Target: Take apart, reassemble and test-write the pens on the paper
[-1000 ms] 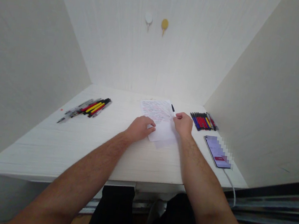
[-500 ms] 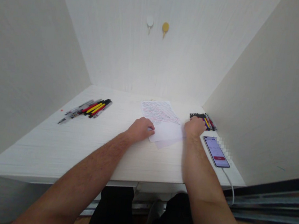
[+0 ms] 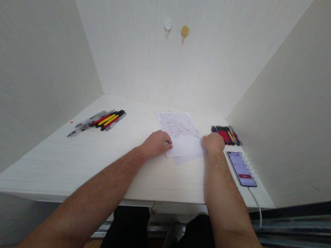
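Observation:
A white paper (image 3: 180, 124) covered with coloured pen strokes lies at the middle of the white desk, its near part blank. Another sheet (image 3: 186, 158) shows from beneath its near edge. My left hand (image 3: 157, 144) rests at the left edge of the paper, fingers curled, with something too small to make out between thumb and fingertips. At the right edge, my right hand (image 3: 214, 143) has its fingers pressed together on the paper. Just beyond it lies a row of red, black, blue and yellow pens (image 3: 227, 134).
On the left of the desk lies a pile of pens (image 3: 105, 120). A phone (image 3: 243, 169) with a white cable lies near the right edge. Walls rise on three sides, with a white hook (image 3: 168, 24) and a yellow hook (image 3: 185, 31) on the back one.
My right hand has come back from the pens on the right to the paper's right edge, uncovering more of the row. My left hand has stayed nearly still.

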A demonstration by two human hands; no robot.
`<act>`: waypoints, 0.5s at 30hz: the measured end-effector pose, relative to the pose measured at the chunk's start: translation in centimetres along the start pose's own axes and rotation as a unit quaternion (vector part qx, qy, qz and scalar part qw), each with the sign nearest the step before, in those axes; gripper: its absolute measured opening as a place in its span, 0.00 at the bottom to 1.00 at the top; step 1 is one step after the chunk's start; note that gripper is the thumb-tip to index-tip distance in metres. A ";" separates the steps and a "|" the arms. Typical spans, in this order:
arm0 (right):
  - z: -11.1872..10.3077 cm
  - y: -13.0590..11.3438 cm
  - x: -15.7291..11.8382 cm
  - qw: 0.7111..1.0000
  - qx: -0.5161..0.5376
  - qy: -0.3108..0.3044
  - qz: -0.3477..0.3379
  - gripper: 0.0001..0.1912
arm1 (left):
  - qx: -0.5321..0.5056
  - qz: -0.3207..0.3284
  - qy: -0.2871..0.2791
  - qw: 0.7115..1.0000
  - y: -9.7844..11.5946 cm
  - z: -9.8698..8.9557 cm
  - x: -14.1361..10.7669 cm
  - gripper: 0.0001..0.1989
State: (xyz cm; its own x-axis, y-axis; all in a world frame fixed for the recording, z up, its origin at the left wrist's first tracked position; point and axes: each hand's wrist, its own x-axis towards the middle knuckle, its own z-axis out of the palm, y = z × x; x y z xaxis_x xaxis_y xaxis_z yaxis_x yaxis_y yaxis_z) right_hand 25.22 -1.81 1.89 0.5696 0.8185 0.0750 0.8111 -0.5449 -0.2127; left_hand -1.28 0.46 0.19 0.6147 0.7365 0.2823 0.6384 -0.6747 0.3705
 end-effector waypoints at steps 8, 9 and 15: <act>-0.5 -0.2 -0.4 0.999 -0.030 0.044 0.001 0.21 | -0.004 -0.002 0.000 1.000 0.0 0.1 -0.1 0.09; -0.5 -0.3 -0.5 0.998 -0.035 0.047 0.006 0.22 | -0.004 -0.004 0.001 1.000 0.0 0.1 -0.1 0.09; -0.5 -0.5 -0.7 1.000 -0.024 0.007 0.017 0.24 | -0.007 -0.008 -0.006 1.000 0.2 -0.2 -0.1 0.08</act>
State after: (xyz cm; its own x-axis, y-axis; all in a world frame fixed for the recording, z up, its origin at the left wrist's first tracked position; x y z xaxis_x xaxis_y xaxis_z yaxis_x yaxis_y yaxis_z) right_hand 24.45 -2.17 2.45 0.5991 0.7965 0.0817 0.7959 -0.5812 -0.1694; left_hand -1.32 0.28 0.40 0.6091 0.7472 0.2657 0.6422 -0.6613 0.3875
